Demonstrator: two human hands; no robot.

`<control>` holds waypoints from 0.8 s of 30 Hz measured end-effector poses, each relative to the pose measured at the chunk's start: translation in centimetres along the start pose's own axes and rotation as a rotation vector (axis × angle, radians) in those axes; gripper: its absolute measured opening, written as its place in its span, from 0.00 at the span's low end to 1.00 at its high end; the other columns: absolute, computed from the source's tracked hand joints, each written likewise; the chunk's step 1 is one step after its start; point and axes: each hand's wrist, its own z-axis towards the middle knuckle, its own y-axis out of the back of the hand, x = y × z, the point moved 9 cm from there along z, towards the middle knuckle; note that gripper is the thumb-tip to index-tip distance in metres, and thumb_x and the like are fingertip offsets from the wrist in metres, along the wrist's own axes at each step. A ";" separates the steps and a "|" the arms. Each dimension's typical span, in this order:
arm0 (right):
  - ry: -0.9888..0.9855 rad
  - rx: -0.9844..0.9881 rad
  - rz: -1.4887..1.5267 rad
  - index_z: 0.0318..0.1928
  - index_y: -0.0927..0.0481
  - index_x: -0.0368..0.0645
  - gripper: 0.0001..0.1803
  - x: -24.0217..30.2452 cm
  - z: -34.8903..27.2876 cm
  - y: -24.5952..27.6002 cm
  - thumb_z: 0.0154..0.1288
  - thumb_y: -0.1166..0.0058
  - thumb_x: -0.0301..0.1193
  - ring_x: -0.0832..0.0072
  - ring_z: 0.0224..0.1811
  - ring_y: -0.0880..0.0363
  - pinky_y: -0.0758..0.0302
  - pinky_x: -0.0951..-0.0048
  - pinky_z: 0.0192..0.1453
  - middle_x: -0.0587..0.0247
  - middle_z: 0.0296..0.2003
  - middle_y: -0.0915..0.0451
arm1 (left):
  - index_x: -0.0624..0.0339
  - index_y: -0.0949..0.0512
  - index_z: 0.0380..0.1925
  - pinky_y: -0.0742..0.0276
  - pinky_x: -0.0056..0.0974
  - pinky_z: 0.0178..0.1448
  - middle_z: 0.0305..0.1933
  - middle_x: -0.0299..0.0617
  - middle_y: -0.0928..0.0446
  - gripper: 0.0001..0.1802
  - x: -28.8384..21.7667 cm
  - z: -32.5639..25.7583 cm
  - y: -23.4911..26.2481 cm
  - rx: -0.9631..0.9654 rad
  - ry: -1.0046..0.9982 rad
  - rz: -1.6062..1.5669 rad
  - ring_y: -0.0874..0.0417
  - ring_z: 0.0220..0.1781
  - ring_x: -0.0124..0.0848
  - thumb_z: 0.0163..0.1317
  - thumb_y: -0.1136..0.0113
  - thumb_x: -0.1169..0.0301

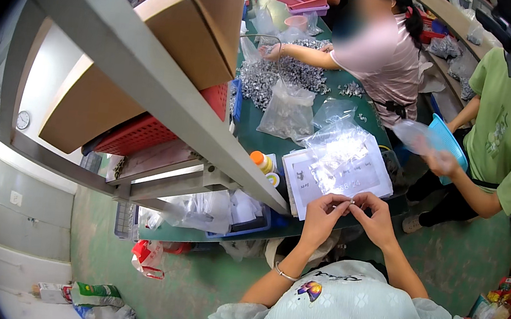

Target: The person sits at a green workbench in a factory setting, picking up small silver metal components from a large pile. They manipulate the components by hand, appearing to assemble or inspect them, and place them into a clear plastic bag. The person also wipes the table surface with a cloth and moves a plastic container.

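My left hand (325,214) and my right hand (373,217) meet at the near edge of the green table. Their thumbs and forefingers pinch together around something tiny, too small to name. Just beyond the fingertips lies a stack of white printed sheets (296,189). On these sheets rests a clear plastic bag (342,154) with a shiny surface. Farther off stands another clear bag (286,113), beside a large heap of small grey metal parts (258,83).
An orange-capped bottle (260,160) stands left of the sheets. A grey metal frame (151,76) carries a cardboard box (197,34) and a red basket (121,136). One person in pink (374,72) reaches into the heap; another in green (509,120) holds a blue basket (447,145).
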 end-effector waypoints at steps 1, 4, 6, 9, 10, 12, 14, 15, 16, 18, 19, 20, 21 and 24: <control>-0.008 0.004 -0.001 0.34 0.22 0.37 0.07 -0.2 -0.3 -0.1 0.56 0.45 0.27 0.84 0.29 0.28 0.36 0.80 0.36 0.67 0.26 0.22 | 0.71 0.23 0.36 0.26 0.26 0.40 0.32 0.41 0.21 0.08 0.1 -0.4 0.0 0.006 -0.002 -0.003 0.22 0.33 0.25 0.57 0.44 0.77; -0.014 0.037 -0.014 0.36 0.22 0.36 0.08 0.1 -1.1 -0.8 0.55 0.45 0.27 0.84 0.29 0.28 0.35 0.80 0.36 0.67 0.26 0.21 | 0.71 0.23 0.36 0.26 0.27 0.42 0.34 0.41 0.22 0.08 0.8 -1.3 0.4 0.022 -0.005 -0.011 0.22 0.35 0.25 0.57 0.44 0.78; -0.035 0.056 -0.051 0.36 0.22 0.35 0.09 0.0 -1.3 -0.9 0.55 0.44 0.27 0.82 0.29 0.27 0.34 0.80 0.36 0.64 0.27 0.20 | 0.70 0.23 0.36 0.27 0.26 0.43 0.35 0.40 0.22 0.07 1.1 -1.8 0.6 0.022 -0.015 -0.028 0.22 0.36 0.24 0.57 0.44 0.78; -0.048 0.064 -0.099 0.35 0.21 0.35 0.09 -0.1 -1.7 -1.0 0.55 0.44 0.27 0.80 0.29 0.26 0.33 0.79 0.36 0.62 0.27 0.20 | 0.69 0.24 0.36 0.28 0.26 0.44 0.36 0.40 0.23 0.07 1.5 -2.2 1.0 0.029 -0.088 0.011 0.23 0.38 0.24 0.57 0.44 0.78; -0.038 0.063 -0.118 0.35 0.21 0.35 0.08 -0.1 -1.9 -1.0 0.55 0.44 0.27 0.79 0.29 0.25 0.32 0.78 0.36 0.61 0.28 0.19 | 0.69 0.24 0.36 0.28 0.26 0.45 0.36 0.39 0.23 0.07 1.6 -2.3 1.0 0.032 -0.071 -0.015 0.23 0.38 0.24 0.57 0.44 0.78; -0.024 0.062 -0.148 0.35 0.21 0.35 0.09 -0.1 -2.1 -1.0 0.55 0.44 0.27 0.78 0.29 0.25 0.32 0.78 0.35 0.60 0.28 0.19 | 0.69 0.24 0.36 0.28 0.26 0.45 0.37 0.39 0.23 0.07 1.8 -2.6 0.7 0.039 -0.037 -0.067 0.23 0.38 0.24 0.57 0.44 0.78; -0.017 0.063 -0.168 0.35 0.21 0.34 0.09 -0.2 -2.3 -0.9 0.54 0.44 0.27 0.77 0.29 0.25 0.32 0.77 0.35 0.59 0.28 0.20 | 0.69 0.24 0.37 0.28 0.27 0.45 0.37 0.39 0.23 0.08 2.3 -2.6 0.4 0.040 -0.026 -0.104 0.23 0.39 0.23 0.57 0.44 0.78; -0.015 0.057 -0.173 0.35 0.21 0.34 0.09 -0.2 -2.4 -0.8 0.54 0.44 0.26 0.77 0.29 0.25 0.32 0.77 0.35 0.59 0.28 0.20 | 0.69 0.24 0.37 0.28 0.27 0.46 0.37 0.39 0.23 0.08 2.5 -2.6 0.4 0.038 -0.021 -0.116 0.23 0.39 0.23 0.57 0.44 0.78; -0.012 0.050 -0.179 0.35 0.21 0.34 0.09 -0.1 -2.5 -0.6 0.54 0.44 0.26 0.77 0.29 0.25 0.32 0.77 0.34 0.59 0.28 0.20 | 0.69 0.24 0.37 0.28 0.27 0.46 0.37 0.39 0.23 0.08 2.6 -2.6 0.2 0.046 -0.027 -0.111 0.23 0.39 0.23 0.57 0.44 0.78; -0.012 0.032 -0.184 0.35 0.21 0.35 0.09 0.0 -2.7 -0.1 0.54 0.44 0.26 0.76 0.29 0.24 0.32 0.77 0.34 0.59 0.28 0.20 | 0.69 0.24 0.38 0.28 0.27 0.46 0.37 0.39 0.23 0.08 2.9 -2.5 -0.2 0.065 -0.040 -0.103 0.23 0.40 0.23 0.57 0.44 0.78; -0.014 0.021 -0.183 0.34 0.21 0.35 0.08 0.1 -2.8 0.3 0.54 0.44 0.26 0.76 0.29 0.24 0.32 0.77 0.33 0.59 0.28 0.20 | 0.69 0.24 0.38 0.28 0.27 0.47 0.37 0.40 0.23 0.08 2.9 -2.4 -0.5 0.078 -0.035 -0.090 0.23 0.40 0.23 0.57 0.44 0.78; -0.015 0.010 -0.182 0.34 0.21 0.35 0.08 0.1 -2.8 0.6 0.54 0.44 0.26 0.76 0.29 0.25 0.32 0.77 0.33 0.59 0.27 0.20 | 0.69 0.24 0.38 0.28 0.27 0.47 0.37 0.40 0.23 0.09 3.0 -2.4 -0.9 0.092 -0.030 -0.077 0.23 0.40 0.23 0.57 0.44 0.78; -0.011 0.000 -0.191 0.34 0.21 0.35 0.08 0.0 -2.9 1.1 0.53 0.44 0.26 0.76 0.29 0.25 0.32 0.77 0.33 0.59 0.27 0.20 | 0.69 0.24 0.38 0.28 0.28 0.47 0.37 0.40 0.23 0.09 3.1 -2.2 -1.3 0.105 -0.026 -0.068 0.23 0.40 0.24 0.57 0.43 0.78; -0.019 -0.015 -0.217 0.34 0.21 0.36 0.08 -0.4 -3.2 2.5 0.53 0.43 0.26 0.76 0.29 0.25 0.32 0.77 0.33 0.60 0.27 0.20 | 0.68 0.24 0.38 0.28 0.28 0.47 0.37 0.40 0.23 0.08 3.3 -1.6 -2.5 0.137 -0.030 0.018 0.23 0.39 0.23 0.56 0.43 0.79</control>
